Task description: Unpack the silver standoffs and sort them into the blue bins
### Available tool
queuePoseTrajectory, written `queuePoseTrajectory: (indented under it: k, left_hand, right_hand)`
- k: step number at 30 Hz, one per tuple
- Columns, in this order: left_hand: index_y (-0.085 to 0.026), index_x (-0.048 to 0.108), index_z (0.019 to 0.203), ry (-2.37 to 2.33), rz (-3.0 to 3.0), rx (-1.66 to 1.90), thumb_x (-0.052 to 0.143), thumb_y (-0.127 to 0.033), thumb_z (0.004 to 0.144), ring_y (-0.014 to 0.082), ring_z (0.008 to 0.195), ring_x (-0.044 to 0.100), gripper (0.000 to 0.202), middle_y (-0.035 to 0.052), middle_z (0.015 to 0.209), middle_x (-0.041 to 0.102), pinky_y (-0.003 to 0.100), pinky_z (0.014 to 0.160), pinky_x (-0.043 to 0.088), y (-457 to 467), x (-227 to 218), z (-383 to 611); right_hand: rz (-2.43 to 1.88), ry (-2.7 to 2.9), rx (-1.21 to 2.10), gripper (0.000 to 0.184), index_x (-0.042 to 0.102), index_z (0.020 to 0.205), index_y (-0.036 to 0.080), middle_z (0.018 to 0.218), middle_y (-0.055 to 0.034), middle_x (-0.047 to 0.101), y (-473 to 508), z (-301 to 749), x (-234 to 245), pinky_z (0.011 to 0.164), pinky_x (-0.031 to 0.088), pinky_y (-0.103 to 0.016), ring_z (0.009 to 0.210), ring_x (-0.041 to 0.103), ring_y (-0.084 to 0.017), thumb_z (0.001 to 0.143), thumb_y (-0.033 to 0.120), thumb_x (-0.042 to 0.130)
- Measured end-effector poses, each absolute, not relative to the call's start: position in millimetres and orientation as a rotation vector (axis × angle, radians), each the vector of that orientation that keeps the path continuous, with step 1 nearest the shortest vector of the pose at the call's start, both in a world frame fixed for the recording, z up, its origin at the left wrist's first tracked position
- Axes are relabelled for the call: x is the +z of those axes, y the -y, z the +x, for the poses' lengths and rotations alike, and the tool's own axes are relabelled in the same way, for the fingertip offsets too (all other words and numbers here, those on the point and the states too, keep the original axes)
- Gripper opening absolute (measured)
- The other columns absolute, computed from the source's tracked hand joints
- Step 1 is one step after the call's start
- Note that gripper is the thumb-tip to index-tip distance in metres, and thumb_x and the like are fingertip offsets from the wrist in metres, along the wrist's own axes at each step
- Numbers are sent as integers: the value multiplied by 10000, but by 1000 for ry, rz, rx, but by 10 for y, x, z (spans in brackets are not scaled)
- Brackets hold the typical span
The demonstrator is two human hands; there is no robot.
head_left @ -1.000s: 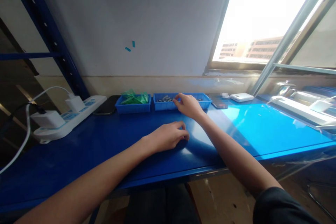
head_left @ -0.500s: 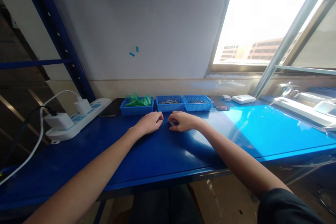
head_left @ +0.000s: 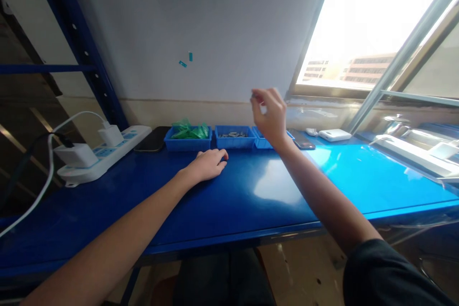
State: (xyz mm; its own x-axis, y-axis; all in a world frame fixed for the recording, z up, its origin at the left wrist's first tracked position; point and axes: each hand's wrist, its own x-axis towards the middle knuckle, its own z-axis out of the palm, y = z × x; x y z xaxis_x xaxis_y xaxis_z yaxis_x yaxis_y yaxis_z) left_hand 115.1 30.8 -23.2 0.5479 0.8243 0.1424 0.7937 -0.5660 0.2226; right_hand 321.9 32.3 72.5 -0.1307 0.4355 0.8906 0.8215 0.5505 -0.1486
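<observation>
My right hand [head_left: 270,117] is raised above the bench in front of the wall, thumb and fingertips pinched on a tiny dark part. My left hand [head_left: 209,163] lies palm down on the blue bench top [head_left: 251,196], fingers curled together; whatever is under them is hidden. Just beyond it, three small blue bins stand in a row against the wall. The left bin [head_left: 188,143] holds green bags, the middle bin [head_left: 234,142] holds small grey parts, and the right bin [head_left: 261,143] is partly hidden behind my right hand.
A white power strip [head_left: 103,157] with two chargers and cables lies at the left, with a black phone [head_left: 153,139] beside it. Another phone [head_left: 303,140] and a white power bank [head_left: 335,134] lie right of the bins. A blue rack post stands at the left, a window at the right.
My right hand has lifted from the bench top, where it met my left hand, up to wall height with its fingers pinched. My left hand stayed on the bench.
</observation>
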Motion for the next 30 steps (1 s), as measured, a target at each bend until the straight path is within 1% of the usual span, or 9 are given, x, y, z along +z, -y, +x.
queuePoseTrajectory:
  k: [3, 7, 12, 16, 20, 23, 26, 28, 30]
  left_hand:
    - [-234, 602, 1047, -1329, 2668, 408, 447, -347, 891, 259, 1009, 594, 247, 68, 1012, 621, 421, 888, 453, -275, -238, 1139]
    - [-208, 616, 1048, -1220, 2678, 672, 485, -348, 891, 245, 1107, 566, 248, 95, 1222, 501, 376, 992, 440, -262, -283, 1249]
    - [-196, 390, 1378, -1347, 2588, 809, 507, -344, 890, 320, 1321, 410, 523, 152, 1493, 241, 445, 1068, 383, -385, -332, 1746]
    - [-160, 371, 1378, -1435, 2493, 887, 499, -398, 901, 309, 1305, 417, 548, 173, 1375, 387, 450, 1071, 364, -529, -339, 2036]
    - [-185, 589, 1051, -1510, 2400, 1030, 416, -488, 927, 242, 1064, 558, 370, 95, 1053, 522, 406, 1008, 419, -610, -317, 1878]
    - [-179, 615, 854, -1531, 2407, 1072, 357, -475, 946, 244, 1097, 523, 404, 95, 1017, 505, 418, 1046, 381, -548, -296, 1602]
    - [-178, 603, 1028, -1551, 2350, 1117, 409, -519, 913, 265, 1252, 436, 409, 128, 1271, 398, 420, 1090, 340, -355, -299, 1399]
    - [-215, 521, 1212, -1565, 2329, 1021, 495, -585, 851, 290, 1269, 436, 518, 135, 1379, 340, 439, 1062, 372, -208, -309, 1358]
    - [-276, 431, 1317, -1535, 2382, 842, 552, -601, 811, 303, 1220, 495, 613, 119, 1362, 424, 449, 1007, 417, -107, -307, 1391]
  right_hand:
    - [-1454, 2024, -269, 404, 605, 1213, 168, 1060, -118, 648, -522, 3307, 477, 888, 459, -365, 994, 611, -239, 944, 423, 445]
    - [-2001, 1867, -49, 556, 649, 1158, 146, 1077, -164, 679, -576, 3449, 140, 883, 453, -389, 1059, 613, -307, 933, 564, 359]
    - [-2129, 1882, -53, 768, 725, 976, 108, 1015, -231, 682, -427, 3485, 39, 828, 463, -438, 1006, 633, -376, 887, 708, 252]
    - [-2126, 1801, -96, 809, 750, 880, 131, 958, -221, 699, -426, 3613, 60, 846, 454, -422, 983, 647, -343, 916, 672, 149]
    - [-2159, 1696, 37, 759, 741, 859, 160, 917, -182, 707, -514, 4002, 58, 846, 454, -387, 988, 642, -312, 926, 646, 162]
    - [-2200, 1572, 90, 616, 718, 879, 173, 963, -166, 695, -563, 4319, 5, 848, 448, -390, 1013, 625, -313, 926, 589, 265]
    - [-2152, 1425, 140, 414, 663, 1004, 186, 1043, -145, 671, -604, 4503, -80, 844, 449, -375, 1018, 611, -294, 860, 512, 452]
    - [-2059, 1325, 196, 408, 616, 1074, 148, 1031, -155, 662, -635, 4545, -137, 813, 456, -341, 978, 613, -274, 807, 445, 528]
    - [-1994, 1272, 259, 349, 631, 991, 113, 919, -154, 666, -666, 4549, -186, 748, 461, -313, 883, 620, -258, 781, 375, 537]
